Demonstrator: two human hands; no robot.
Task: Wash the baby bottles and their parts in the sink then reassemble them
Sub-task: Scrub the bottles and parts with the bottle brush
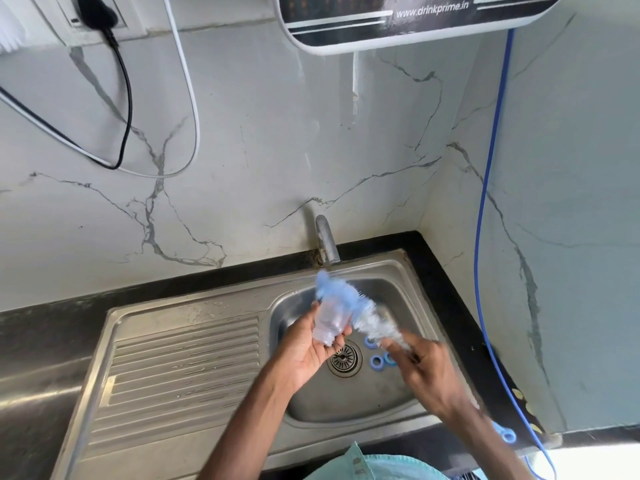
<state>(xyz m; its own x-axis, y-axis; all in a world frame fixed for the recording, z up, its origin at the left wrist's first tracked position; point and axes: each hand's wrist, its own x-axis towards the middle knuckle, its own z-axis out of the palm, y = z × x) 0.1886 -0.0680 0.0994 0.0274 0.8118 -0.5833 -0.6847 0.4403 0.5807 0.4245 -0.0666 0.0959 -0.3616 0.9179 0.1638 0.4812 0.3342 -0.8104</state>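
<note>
We stand at the sink (398,289) and hold one baby bottle (327,320) over the bowl, just under the tap (325,242). Our left hand (308,344) cups the bottle from below. The fingers and thumb curl round its clear sides so the wet bottle does not slip. It is tilted, and its neck end points down toward our palm.

Our right hand (422,368) grips the low end of the bottle brush (370,320), with the fingers closed round it. The white bristles lie right next to the bottle, on its right side, and seem to touch it. Everything here is blurry, so we think the brush is scrubbing fast. There is a pale blue smear at the top of the bottle. We cannot tell if it is part of the bottle or the tip of the brush. We also cannot tell if water is coming out of the tap.

Three blue rings (375,361) lie at the bottom of the sink, just to the right of the drain (344,358). We think they wait there for their own wash, where they stay wet and cannot roll away.

We keep the bottle over the bowl so drips fall in the sink, not on the drainboard (180,368) to the left. A blue hose (485,237) hangs down the wall on the right, well away from our hands.

We think the washing is only partly done, and nothing is put together yet.
</note>
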